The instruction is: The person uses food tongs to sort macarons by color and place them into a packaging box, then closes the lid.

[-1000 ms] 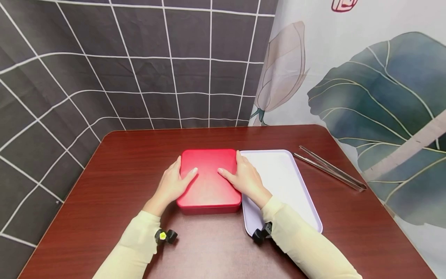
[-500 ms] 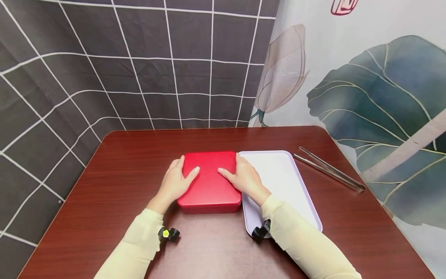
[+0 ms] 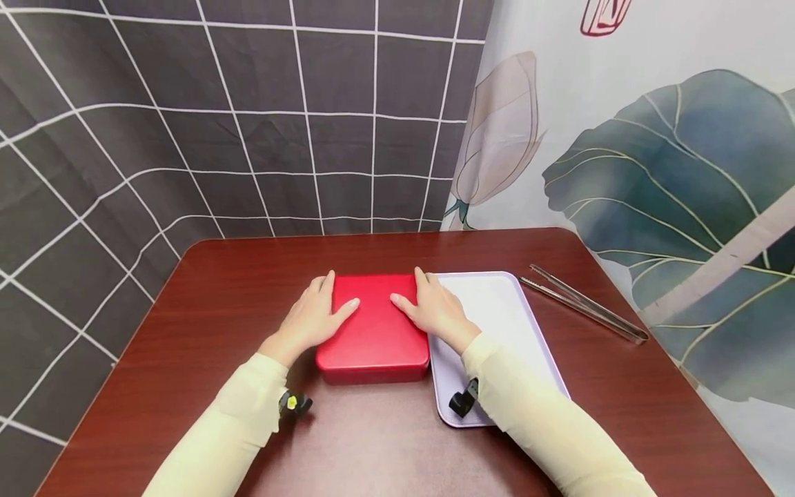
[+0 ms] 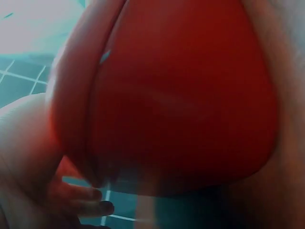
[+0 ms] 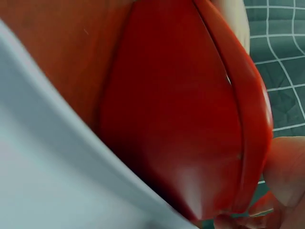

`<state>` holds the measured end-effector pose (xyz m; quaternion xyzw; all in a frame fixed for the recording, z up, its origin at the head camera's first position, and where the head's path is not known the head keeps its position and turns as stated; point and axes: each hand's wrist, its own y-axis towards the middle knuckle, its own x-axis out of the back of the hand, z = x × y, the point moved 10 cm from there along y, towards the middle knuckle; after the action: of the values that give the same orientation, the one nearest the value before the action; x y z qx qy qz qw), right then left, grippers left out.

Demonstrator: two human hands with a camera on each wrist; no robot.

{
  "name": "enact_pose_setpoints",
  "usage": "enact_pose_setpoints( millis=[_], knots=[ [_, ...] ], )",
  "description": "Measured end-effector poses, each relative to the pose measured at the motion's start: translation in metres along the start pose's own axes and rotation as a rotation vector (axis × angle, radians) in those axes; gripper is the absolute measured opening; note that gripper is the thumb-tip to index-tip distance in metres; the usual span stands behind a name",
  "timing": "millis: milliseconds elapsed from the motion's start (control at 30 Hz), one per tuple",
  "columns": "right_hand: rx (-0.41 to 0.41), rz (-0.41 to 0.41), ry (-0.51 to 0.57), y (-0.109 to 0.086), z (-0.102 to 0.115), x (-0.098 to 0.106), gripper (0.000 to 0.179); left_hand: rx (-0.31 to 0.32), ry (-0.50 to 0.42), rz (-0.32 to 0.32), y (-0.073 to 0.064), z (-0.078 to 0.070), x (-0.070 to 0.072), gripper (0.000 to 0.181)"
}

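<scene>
A red lidded box [image 3: 375, 328] stands on the table, with the seam under its lid [image 5: 238, 95] visible in both wrist views. My left hand [image 3: 310, 314] holds the box's left side, thumb on the lid's top and fingers down along the edge. On the opposite side my right hand [image 3: 437, 307] holds it the same way, its thumb also lying on the lid. In the left wrist view, fingertips [image 4: 95, 202] show beyond the box's far end. The lid sits down on the box; whatever is inside is hidden.
A pale lilac tray [image 3: 497, 304] lies right beside the box, under my right forearm. Metal tongs [image 3: 584, 304] rest to the right of the tray. The dark red wooden table [image 3: 248, 269] ends at a grey grid-patterned cloth [image 3: 341, 141] behind.
Both hands have shifted slightly away from me along the box's sides, so their fingertips now reach about its far corners. The lid, tray and tongs show no clear movement.
</scene>
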<state>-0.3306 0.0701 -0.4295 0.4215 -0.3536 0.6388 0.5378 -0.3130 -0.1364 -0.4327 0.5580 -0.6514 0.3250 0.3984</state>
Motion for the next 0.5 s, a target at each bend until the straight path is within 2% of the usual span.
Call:
enact_pose_setpoints(
  millis=[167, 233, 433, 500],
  knots=[
    [0.051, 0.020, -0.070, 0.024, 0.010, 0.003, 0.078, -0.063, 0.070, 0.033, 0.018, -0.012, 0.009, 0.088],
    [0.083, 0.040, -0.095, 0.033, 0.015, 0.000, 0.077, -0.087, 0.096, 0.040, 0.026, -0.018, 0.008, 0.084],
    [0.126, 0.163, -0.116, 0.054, 0.020, -0.021, 0.075, -0.098, 0.156, 0.143, 0.043, -0.020, -0.017, 0.082],
    [0.124, 0.185, -0.110, 0.057, 0.020, -0.025, 0.075, -0.099, 0.165, 0.144, 0.046, -0.019, -0.021, 0.083]
  ],
)
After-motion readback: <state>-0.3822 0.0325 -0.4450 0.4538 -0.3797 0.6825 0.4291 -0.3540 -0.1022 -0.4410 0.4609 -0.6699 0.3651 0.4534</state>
